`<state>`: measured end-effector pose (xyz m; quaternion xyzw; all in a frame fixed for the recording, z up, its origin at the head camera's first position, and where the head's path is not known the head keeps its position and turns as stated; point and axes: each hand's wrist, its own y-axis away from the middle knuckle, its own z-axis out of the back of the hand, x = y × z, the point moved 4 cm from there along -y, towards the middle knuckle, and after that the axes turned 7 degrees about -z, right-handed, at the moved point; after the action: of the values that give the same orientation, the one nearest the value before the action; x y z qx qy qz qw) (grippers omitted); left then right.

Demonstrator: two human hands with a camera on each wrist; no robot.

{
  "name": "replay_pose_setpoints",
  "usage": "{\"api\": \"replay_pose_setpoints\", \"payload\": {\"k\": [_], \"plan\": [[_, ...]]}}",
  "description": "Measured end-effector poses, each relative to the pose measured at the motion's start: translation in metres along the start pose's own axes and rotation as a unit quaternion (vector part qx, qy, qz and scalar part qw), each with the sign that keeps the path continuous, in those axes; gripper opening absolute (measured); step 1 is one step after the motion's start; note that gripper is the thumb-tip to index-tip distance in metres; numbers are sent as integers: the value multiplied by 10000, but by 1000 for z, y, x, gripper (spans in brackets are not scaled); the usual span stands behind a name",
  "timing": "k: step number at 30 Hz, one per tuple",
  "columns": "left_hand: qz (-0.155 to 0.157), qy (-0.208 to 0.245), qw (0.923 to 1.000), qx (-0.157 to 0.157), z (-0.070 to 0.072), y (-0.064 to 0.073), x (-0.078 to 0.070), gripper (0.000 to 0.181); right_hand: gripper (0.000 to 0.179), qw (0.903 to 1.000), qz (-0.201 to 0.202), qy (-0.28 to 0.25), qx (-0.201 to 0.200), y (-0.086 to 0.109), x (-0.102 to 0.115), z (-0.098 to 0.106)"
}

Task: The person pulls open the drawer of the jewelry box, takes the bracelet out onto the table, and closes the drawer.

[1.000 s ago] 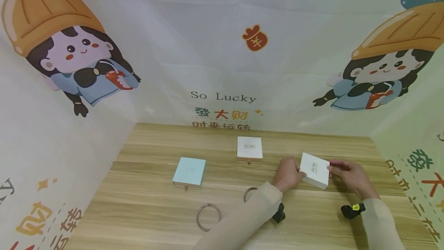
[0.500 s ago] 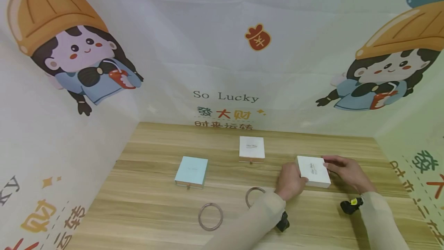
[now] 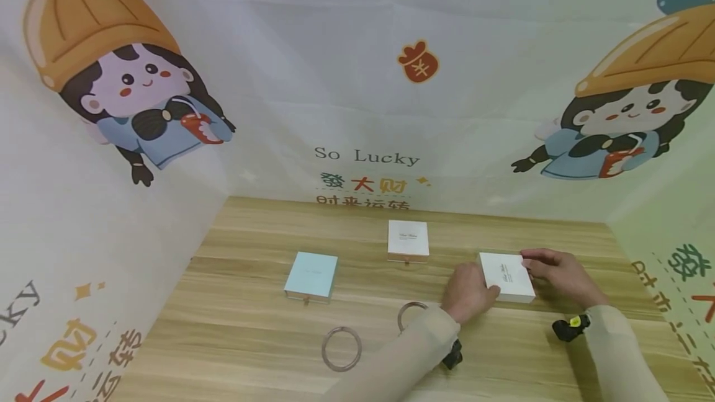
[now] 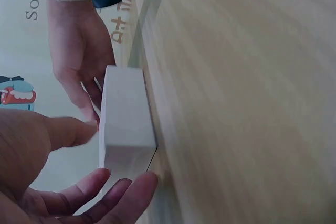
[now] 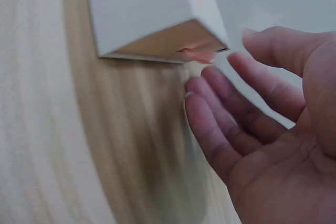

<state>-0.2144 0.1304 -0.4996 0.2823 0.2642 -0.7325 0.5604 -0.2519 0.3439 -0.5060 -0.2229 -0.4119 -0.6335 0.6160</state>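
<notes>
A white drawer-style gift box (image 3: 505, 276) with small dark print lies on the wooden table at the right. My left hand (image 3: 468, 293) holds its left side, thumb over the top and fingertips at the box end in the left wrist view. Beside the opposite end is my right hand (image 3: 564, 276), its fingers loosely bent. The right wrist view shows a pinkish ribbon tab (image 5: 199, 55) on the box's brown drawer front, with the right fingertips (image 5: 197, 103) close by and nothing between them.
A second white box (image 3: 408, 239) stands toward the back, and a light blue box (image 3: 311, 275) to its left. One bangle (image 3: 324, 361) lies in front; another bangle (image 3: 400, 318) is partly hidden by the left sleeve. A printed cloth (image 3: 268, 79) walls the table (image 3: 251, 327).
The box, tilted in both hands a second ago, has turned and come down flat on the table. The right hand's fingers have eased off its end. The head view has shifted slightly.
</notes>
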Motion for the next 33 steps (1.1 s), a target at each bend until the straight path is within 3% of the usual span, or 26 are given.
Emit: {"api": "replay_pose_setpoints", "payload": {"k": [4, 7, 11, 15, 21, 27, 33], "plan": [[-341, -582, 9977, -25, 7, -7, 0, 31, 62, 9999, -104, -89, 73, 2, 4, 5], [-532, -1103, 9924, 79, 10, -12, -1, 39, 68, 9994, -305, -49, 165, 2, 2, 10], [-733, -1613, 9837, 321, 11, -18, -3, 58, 73, 9958, -654, -450, 455, 2, -5, 14], [-1095, -1792, 9762, 546, 8, -24, -4, 79, 71, 9875, -869, -1013, 844, 5, -12, 13], [-1627, -1774, 9648, 1061, 3, -32, -3, 98, 69, 9771, -1093, -1356, 1221, 9, -20, 8], [-1927, -1809, 9527, 1498, -2, -37, -2, 101, 60, 9786, -978, -1320, 1236, 11, -21, -1], [-2022, -2070, 9434, 1620, -8, -41, -2, 97, 55, 9867, -848, -1023, 934, 11, -23, -4]]}}
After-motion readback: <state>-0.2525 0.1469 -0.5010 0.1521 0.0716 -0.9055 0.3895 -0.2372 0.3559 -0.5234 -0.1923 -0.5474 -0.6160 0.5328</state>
